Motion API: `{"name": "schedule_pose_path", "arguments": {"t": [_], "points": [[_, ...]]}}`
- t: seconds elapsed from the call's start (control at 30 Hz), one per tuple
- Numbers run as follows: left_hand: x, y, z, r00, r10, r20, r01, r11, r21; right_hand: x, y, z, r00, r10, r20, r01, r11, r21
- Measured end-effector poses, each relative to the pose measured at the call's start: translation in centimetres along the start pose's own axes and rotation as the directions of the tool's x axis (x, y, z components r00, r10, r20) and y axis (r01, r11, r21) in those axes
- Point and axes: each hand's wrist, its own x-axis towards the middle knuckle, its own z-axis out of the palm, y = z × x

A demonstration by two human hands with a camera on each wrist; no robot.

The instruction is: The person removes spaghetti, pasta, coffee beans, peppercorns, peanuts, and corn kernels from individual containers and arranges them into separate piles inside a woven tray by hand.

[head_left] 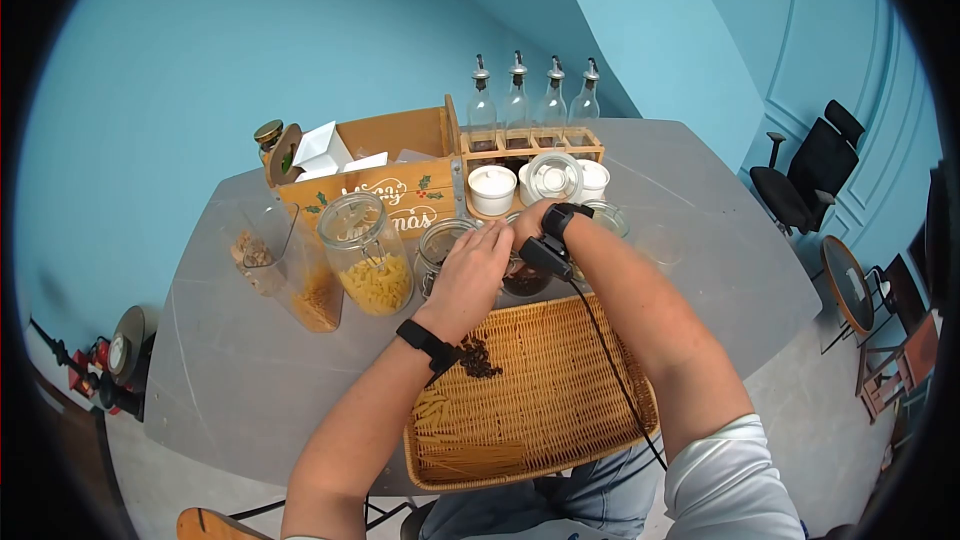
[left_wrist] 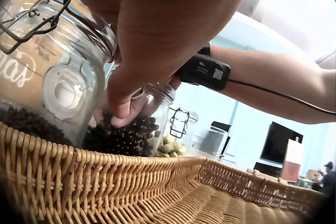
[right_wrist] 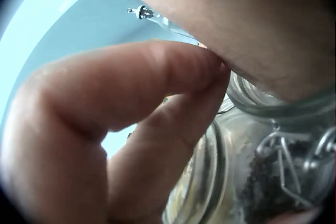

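Note:
Both hands meet over clip-top glass jars behind the wicker basket (head_left: 560, 390). My left hand (head_left: 468, 275) reaches over one jar's rim; in the left wrist view its bent thumb (left_wrist: 121, 109) lies against a jar of dark beans (left_wrist: 149, 132). My right hand (head_left: 530, 223) is bent down at that jar's mouth, close to the left fingertips. Its fingertips are hidden, and I cannot tell what they hold. Another clip-top jar (left_wrist: 89, 79), with dark contents low inside, stands beside it. The right wrist view shows bent fingers (right_wrist: 126, 79) close up beside a clip-top jar (right_wrist: 278, 166).
The basket holds dark beans (head_left: 480, 358), penne (head_left: 432, 412) and spaghetti (head_left: 470, 460). To the left stand a pasta jar (head_left: 370, 265) and clear containers (head_left: 315, 290). Behind are a wooden box (head_left: 385, 195), white pots (head_left: 492, 190) and racked bottles (head_left: 518, 105). A jar of peanuts (left_wrist: 170, 146) sits farther right.

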Motion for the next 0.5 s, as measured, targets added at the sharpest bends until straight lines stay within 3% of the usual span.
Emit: {"name": "schedule_pose_path", "arguments": {"t": [0.13, 0.2, 0.23, 0.3, 0.5], "points": [[0.0, 0.6, -0.4, 0.998, -0.043, 0.038, 0.042, 0.999, 0.008, -1.9, -1.0, 0.6, 0.983, 0.098, -0.158, -0.1, 0.995, -0.006], [0.0, 0.7, -0.3, 0.998, -0.057, 0.016, 0.057, 0.998, 0.017, -2.6, -1.1, 1.4, 0.93, -0.016, -0.368, -0.02, 0.995, -0.093], [0.0, 0.7, -0.2, 0.998, -0.057, 0.018, 0.057, 0.998, 0.014, -1.9, -0.6, 1.4, 0.931, -0.014, -0.365, -0.021, 0.996, -0.092], [-0.1, 0.5, 0.1, 0.998, -0.061, -0.003, 0.061, 0.998, 0.032, 0.5, 0.7, 1.7, 0.904, -0.153, -0.398, 0.095, 0.982, -0.162], [-0.2, 0.4, 0.3, 0.998, -0.059, -0.015, 0.06, 0.997, 0.052, -4.4, -1.6, 1.8, 0.919, -0.117, -0.377, 0.036, 0.976, -0.214]]}}
